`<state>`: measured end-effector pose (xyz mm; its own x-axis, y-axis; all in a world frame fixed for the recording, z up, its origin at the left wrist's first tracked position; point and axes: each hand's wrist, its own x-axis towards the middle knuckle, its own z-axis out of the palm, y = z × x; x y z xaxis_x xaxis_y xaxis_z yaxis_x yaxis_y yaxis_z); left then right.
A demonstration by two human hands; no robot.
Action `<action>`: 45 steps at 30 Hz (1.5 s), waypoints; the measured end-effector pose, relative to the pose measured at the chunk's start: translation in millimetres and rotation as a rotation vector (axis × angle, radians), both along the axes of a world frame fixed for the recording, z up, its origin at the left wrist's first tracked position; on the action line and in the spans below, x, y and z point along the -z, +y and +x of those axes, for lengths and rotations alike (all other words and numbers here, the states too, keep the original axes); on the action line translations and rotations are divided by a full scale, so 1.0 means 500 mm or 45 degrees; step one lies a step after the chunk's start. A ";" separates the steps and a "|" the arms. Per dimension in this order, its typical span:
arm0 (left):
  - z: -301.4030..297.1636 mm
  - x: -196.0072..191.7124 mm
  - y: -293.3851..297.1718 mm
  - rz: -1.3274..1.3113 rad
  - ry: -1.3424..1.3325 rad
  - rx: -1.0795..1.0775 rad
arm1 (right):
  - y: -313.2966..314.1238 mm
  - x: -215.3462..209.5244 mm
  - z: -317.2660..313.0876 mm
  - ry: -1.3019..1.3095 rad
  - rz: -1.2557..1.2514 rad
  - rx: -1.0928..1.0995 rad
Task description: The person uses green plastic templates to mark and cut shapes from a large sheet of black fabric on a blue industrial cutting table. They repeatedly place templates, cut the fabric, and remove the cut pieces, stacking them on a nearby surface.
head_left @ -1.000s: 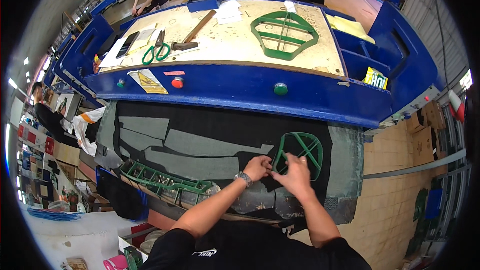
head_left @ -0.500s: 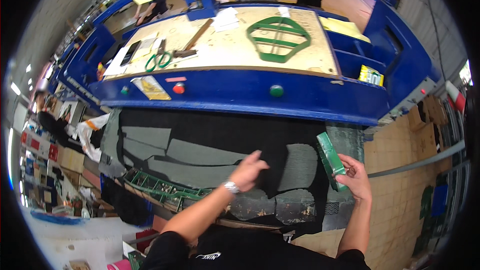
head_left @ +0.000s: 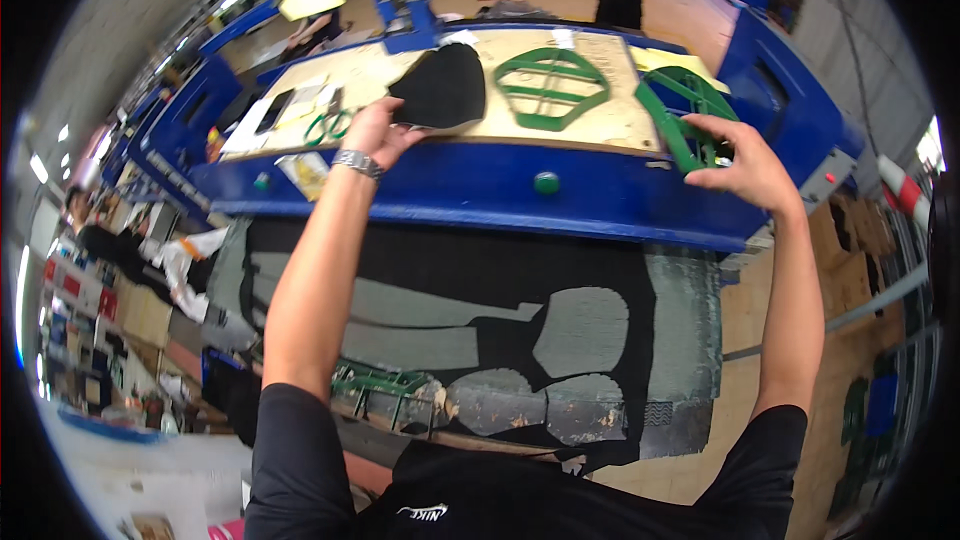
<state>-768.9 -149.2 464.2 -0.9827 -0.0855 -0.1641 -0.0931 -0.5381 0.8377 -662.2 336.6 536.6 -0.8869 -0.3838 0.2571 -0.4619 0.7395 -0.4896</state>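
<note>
My left hand [head_left: 380, 133] grips the lower left edge of a black cut piece of material [head_left: 442, 90], held up over the pale board of the blue machine. In my right hand [head_left: 738, 162] is a green cutting die [head_left: 664, 110], tilted at the board's right end, with the fingers around its near side. A second green cutting die [head_left: 548, 122] lies on the board between my hands. Below spreads a black sheet of material [head_left: 470, 258] with several cut-out openings, through which a grey pad [head_left: 688, 340] shows.
The blue machine front [head_left: 620, 185] carries a green button [head_left: 546, 183]. Green-handled scissors [head_left: 328, 127] and a dark phone-like slab [head_left: 274, 112] lie at the board's left. More green dies [head_left: 385, 380] rest along the near edge. Another person [head_left: 110, 250] is at far left.
Both hands have moved forward to the board. My left hand now holds a black cut piece; my right has carried the green die up from the sheet. A wider opening shows in the sheet.
</note>
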 end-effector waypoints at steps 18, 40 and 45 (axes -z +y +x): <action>0.944 0.395 -0.386 -0.516 -0.692 -0.924 | 0.076 0.171 -0.156 0.156 0.284 -0.110; 0.654 0.453 -0.659 -2.266 0.188 1.095 | -1.097 0.540 0.447 -0.675 0.253 -0.691; 0.616 0.521 -0.676 -2.269 0.543 1.230 | -1.114 0.588 0.531 -0.320 0.240 -0.632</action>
